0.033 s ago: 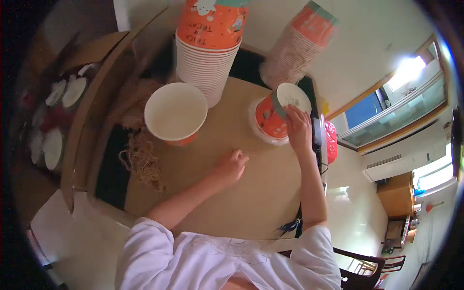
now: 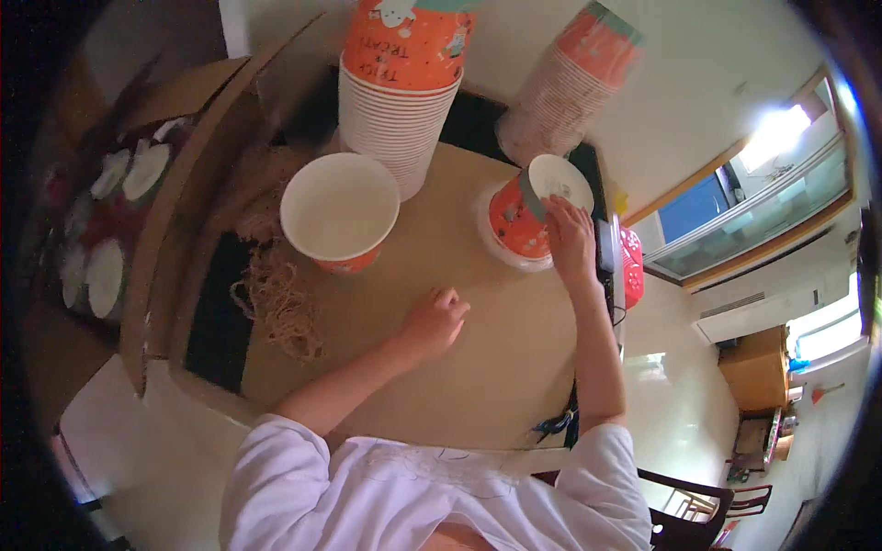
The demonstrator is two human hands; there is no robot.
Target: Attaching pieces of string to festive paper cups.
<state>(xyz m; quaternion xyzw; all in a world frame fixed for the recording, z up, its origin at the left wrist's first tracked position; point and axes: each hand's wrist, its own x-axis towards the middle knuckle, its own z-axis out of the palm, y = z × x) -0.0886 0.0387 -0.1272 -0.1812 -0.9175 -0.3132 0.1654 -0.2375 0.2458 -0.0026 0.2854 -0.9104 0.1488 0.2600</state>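
Note:
My right hand [image 2: 570,241] grips an orange paper tub [image 2: 519,213] that lies tilted, its white inside facing away from me. The tub rests on a low stack of clear lids [image 2: 501,253] on the tan table [image 2: 496,367]. My left hand [image 2: 437,321] rests on the table in front of me with its fingers curled in; I see nothing in it. An upright orange tub with a white inside [image 2: 338,209] stands to the left, apart from both hands.
A tall stack of orange tubs [image 2: 400,92] and a plastic-wrapped stack [image 2: 570,87] stand at the back. A pile of tan rubber bands [image 2: 280,303] lies left. An open cardboard box [image 2: 165,211] holds white lids [image 2: 106,271]. A red object [image 2: 632,266] sits at the right edge.

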